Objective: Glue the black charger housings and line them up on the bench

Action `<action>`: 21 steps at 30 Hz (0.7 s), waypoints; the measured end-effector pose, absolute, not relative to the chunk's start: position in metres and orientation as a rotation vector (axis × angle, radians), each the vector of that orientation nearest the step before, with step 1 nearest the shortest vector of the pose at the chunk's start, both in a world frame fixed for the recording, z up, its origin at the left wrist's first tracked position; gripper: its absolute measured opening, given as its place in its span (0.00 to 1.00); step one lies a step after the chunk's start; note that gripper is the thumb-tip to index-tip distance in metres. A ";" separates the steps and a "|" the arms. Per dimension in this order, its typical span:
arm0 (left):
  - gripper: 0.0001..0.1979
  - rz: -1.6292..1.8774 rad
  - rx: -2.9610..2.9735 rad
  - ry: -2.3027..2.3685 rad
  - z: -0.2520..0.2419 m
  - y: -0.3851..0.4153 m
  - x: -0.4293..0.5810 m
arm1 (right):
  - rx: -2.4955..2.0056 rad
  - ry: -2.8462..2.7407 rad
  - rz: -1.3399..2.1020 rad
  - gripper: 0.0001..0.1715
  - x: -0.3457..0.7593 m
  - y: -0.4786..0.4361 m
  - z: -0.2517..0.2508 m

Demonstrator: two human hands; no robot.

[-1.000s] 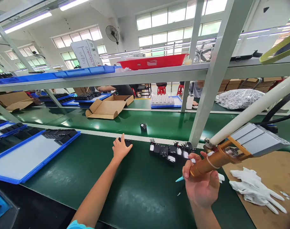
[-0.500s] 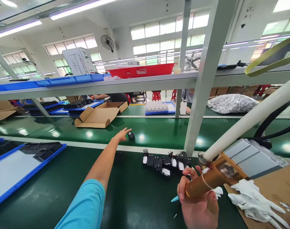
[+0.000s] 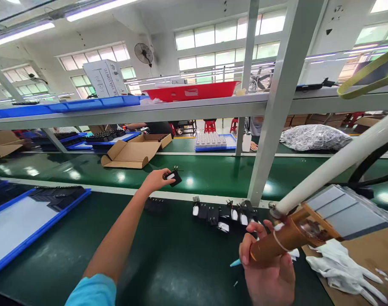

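Observation:
My left hand (image 3: 157, 179) reaches out over the green belt, pinching a small black power adapter (image 3: 175, 178) with metal prongs pointing up. A white label shows on the adapter near my fingertips. At the lower right, my right hand (image 3: 266, 265) has its fingers curled round the end of a copper-brown cylinder (image 3: 273, 244), which hides much of the palm. Beside those fingers a light-blue pointed tip (image 3: 235, 263) sticks out; whether I hold it cannot be seen. Several black adapters (image 3: 221, 214) lie clustered on the dark green table between my hands.
A blue-edged tray (image 3: 53, 227) with black adapters stands left. More dark adapters (image 3: 154, 205) lie beyond my left forearm. A grey post (image 3: 267, 140) rises ahead; a white pole (image 3: 337, 161) slants at right. White gloves (image 3: 343, 267) rest on cardboard. An open carton (image 3: 130, 153) is on the belt.
My left hand has closed on the black adapter on the belt and lifted it, turning its prongs upward and drawing it slightly back. My right hand stays around the cylinder.

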State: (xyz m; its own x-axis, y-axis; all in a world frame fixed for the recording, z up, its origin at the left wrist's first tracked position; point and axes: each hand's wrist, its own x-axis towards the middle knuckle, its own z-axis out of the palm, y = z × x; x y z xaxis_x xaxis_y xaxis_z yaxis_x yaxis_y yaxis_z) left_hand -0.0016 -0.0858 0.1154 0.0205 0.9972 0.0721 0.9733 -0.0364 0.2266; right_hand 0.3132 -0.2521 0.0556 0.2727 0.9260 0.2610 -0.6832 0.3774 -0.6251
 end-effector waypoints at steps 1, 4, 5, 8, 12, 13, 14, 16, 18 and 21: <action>0.19 0.362 2.184 2.055 0.117 -0.108 0.004 | -0.435 -0.664 1.125 0.24 0.313 -0.252 0.056; 0.17 0.409 2.236 1.899 0.107 -0.178 0.026 | -0.430 -0.683 1.128 0.24 0.314 -0.253 0.057; 0.16 0.413 2.257 1.838 0.099 -0.200 0.034 | -0.430 -0.687 1.127 0.23 0.315 -0.253 0.057; 0.13 0.433 2.284 1.702 0.062 -0.252 0.057 | -0.430 -0.701 1.115 0.23 0.316 -0.252 0.058; 0.10 0.500 2.164 1.747 0.013 -0.288 0.078 | -0.425 -0.726 1.102 0.23 0.316 -0.252 0.058; 0.09 0.539 2.131 1.745 0.004 -0.293 0.082 | -0.425 -0.730 1.103 0.23 0.316 -0.252 0.057; 0.10 0.589 2.097 1.738 -0.004 -0.297 0.085 | -0.426 -0.733 1.104 0.23 0.316 -0.252 0.057; 0.13 0.720 2.036 1.736 -0.015 -0.304 0.091 | -0.431 -0.739 1.101 0.23 0.316 -0.252 0.056; 0.21 0.861 2.018 1.761 -0.020 -0.308 0.097 | -0.436 -0.742 1.095 0.23 0.316 -0.252 0.056; 0.27 0.957 2.108 1.782 -0.024 -0.311 0.110 | -0.434 -0.744 1.092 0.23 0.315 -0.252 0.057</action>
